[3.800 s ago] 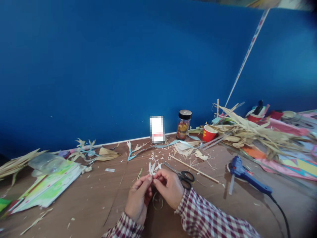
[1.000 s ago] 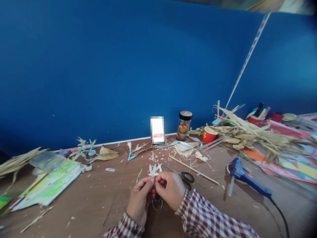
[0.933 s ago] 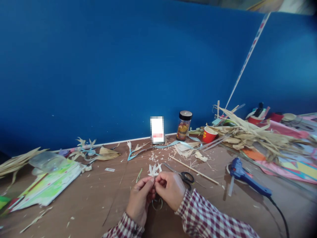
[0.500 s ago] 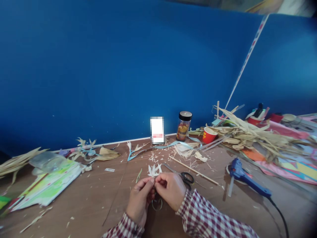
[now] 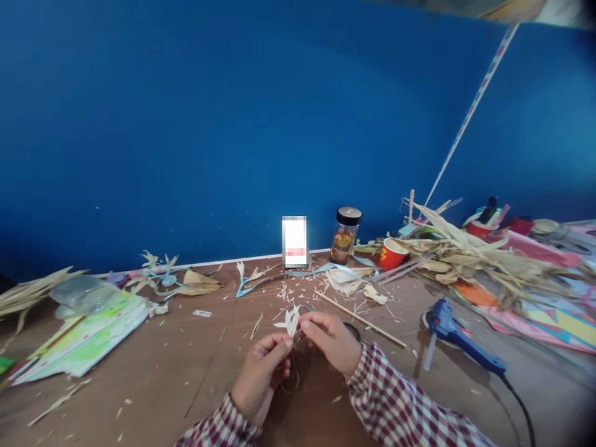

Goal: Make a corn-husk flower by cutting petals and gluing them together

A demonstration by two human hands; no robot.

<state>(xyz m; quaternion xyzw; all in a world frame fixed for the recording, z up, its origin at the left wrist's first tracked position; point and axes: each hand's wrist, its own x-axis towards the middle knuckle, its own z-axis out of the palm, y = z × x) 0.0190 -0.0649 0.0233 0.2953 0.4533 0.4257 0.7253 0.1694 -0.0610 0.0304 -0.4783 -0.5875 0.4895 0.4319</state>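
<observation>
A small white flower of pale husk-like petals (image 5: 291, 319) stands upright at my fingertips. Its base is pinched between the thumb and fingers of my left hand (image 5: 261, 375). My right hand (image 5: 333, 341) is closed in a pinch at the flower's right side, where its fingertips meet a petal edge. Below the fingers hangs a thin looped strand (image 5: 291, 382). Partly hidden behind my right hand lie scissors with a black handle (image 5: 354, 330). A green twisted strip (image 5: 257, 325) rests on the table left of the flower.
A blue glue gun (image 5: 465, 338) with its cord lies at right. Toward the wall stand a black-lidded jar (image 5: 345, 236) and a red paper cup (image 5: 393, 253). Dry husks (image 5: 465, 248) are heaped at back right. A thin stick (image 5: 363, 320) and white scraps lie mid-table; a painted sheet (image 5: 88, 335) is left.
My right hand has shifted up and right from the flower's base to its petals, its fingers a little apart from the left hand. The left hand keeps its pinch on the base.
</observation>
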